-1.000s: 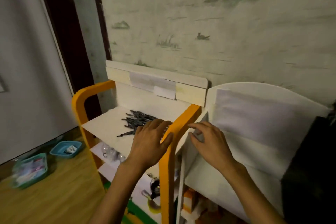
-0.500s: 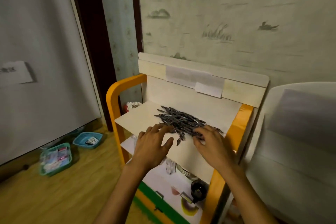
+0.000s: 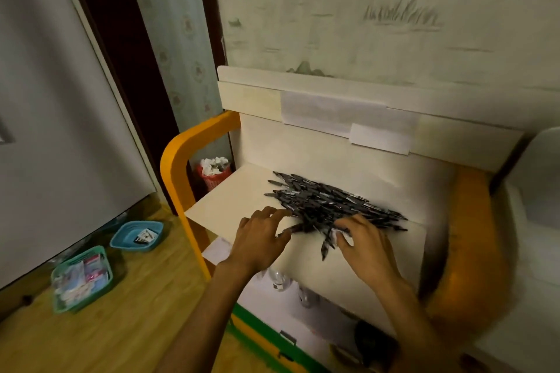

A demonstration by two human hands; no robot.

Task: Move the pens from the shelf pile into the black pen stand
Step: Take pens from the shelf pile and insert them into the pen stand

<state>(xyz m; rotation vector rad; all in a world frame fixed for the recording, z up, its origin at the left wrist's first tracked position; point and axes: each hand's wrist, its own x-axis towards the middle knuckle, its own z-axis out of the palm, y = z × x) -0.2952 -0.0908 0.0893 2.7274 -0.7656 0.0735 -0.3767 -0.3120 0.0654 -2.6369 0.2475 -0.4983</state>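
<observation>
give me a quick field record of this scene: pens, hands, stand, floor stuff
pens: dark pile on the top shelf of an orange-framed rack
left hand: fingertips at the pile's near-left edge
right hand: fingers curled over pens at the near-right edge
pen stand: not in view
floor: blue tray, green basket

The right hand [image 3: 368, 247] covers the near edge of the pens [image 3: 330, 204], so its grip cannot be read. The left hand's [image 3: 260, 241] fingertips blur against the pile. The shelf's [image 3: 236, 203] orange right post [image 3: 466, 251] is smeared. The lower tier is mostly hidden.
</observation>
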